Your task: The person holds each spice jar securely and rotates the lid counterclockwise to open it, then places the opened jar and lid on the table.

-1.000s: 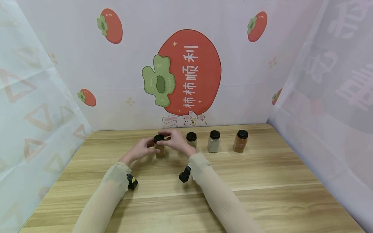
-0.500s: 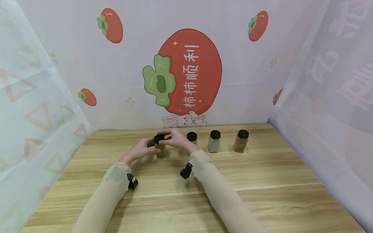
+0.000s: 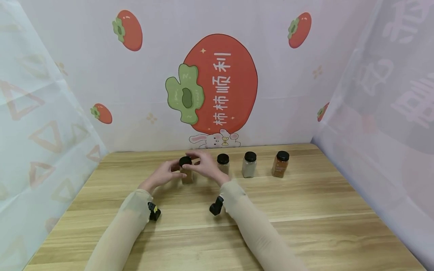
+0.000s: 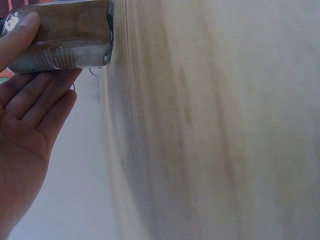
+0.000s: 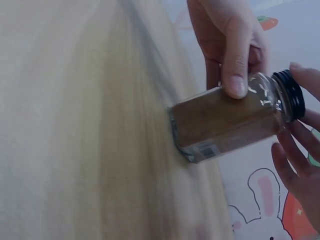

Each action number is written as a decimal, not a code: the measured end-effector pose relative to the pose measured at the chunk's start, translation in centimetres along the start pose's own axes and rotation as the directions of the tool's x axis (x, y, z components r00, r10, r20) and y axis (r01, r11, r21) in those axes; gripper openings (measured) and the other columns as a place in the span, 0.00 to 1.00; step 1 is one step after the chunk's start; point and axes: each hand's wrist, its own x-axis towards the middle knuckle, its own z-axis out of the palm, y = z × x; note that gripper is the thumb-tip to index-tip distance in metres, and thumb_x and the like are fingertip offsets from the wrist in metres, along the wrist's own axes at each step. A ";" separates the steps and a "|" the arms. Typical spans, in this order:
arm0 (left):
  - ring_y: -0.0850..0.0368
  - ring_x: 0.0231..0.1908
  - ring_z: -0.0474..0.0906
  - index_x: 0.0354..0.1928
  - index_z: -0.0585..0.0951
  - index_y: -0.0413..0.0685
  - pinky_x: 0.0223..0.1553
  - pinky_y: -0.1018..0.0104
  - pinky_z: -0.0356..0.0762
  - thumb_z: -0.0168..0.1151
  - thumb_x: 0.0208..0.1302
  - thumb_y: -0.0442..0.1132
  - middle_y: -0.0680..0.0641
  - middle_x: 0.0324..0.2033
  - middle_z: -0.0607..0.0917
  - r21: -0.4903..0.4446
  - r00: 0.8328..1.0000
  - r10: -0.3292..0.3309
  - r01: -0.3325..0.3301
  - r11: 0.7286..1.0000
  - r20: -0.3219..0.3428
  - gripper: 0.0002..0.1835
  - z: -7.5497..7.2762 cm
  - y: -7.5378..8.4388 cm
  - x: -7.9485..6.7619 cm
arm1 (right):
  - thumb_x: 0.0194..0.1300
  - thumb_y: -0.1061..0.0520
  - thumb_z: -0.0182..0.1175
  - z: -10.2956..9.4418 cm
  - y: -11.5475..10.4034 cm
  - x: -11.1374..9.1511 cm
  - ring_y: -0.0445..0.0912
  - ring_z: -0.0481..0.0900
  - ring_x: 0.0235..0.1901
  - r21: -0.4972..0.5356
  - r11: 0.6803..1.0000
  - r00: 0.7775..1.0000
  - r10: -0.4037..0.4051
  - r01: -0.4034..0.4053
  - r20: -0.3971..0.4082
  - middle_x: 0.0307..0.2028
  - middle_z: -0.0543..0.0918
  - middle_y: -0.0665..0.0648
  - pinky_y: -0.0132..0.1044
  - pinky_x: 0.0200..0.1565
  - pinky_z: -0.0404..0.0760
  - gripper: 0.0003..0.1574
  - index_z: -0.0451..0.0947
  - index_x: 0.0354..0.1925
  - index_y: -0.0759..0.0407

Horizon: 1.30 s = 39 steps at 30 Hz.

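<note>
A glass spice jar [image 3: 187,177] of brown powder stands upright on the wooden table, at the left end of a row of jars. My left hand [image 3: 163,174] grips its body, thumb on the near side and fingers behind, as the left wrist view shows on the glass [image 4: 70,30]. The fingers of my right hand [image 3: 207,166] pinch the black lid [image 5: 290,95] from its sides. In the right wrist view the lid sits on the neck, with ridges and part of the threaded glass showing. Part of the lid is hidden by fingers.
To the right stand a brown-grey jar [image 3: 223,164], partly behind my right wrist, a pale-powder jar [image 3: 249,168] and an orange-red jar [image 3: 280,167], all black-lidded. A printed cloth wall [image 3: 271,128] rises behind the table [image 3: 217,241].
My right hand has shifted slightly about the lid, its wrist turning a little to and fro. The left hand and the jar stay in place.
</note>
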 end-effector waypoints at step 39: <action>0.41 0.57 0.75 0.58 0.74 0.38 0.60 0.45 0.68 0.67 0.58 0.36 0.37 0.55 0.79 -0.010 0.999 0.011 -0.011 1.000 0.035 0.26 -0.6 3.6 -1.3 | 0.55 0.47 0.69 0.7 -0.8 -0.1 0.45 0.78 0.47 -0.014 1.000 0.996 0.019 -0.021 -0.083 0.51 0.81 0.54 0.39 0.46 0.82 0.30 0.77 0.55 0.56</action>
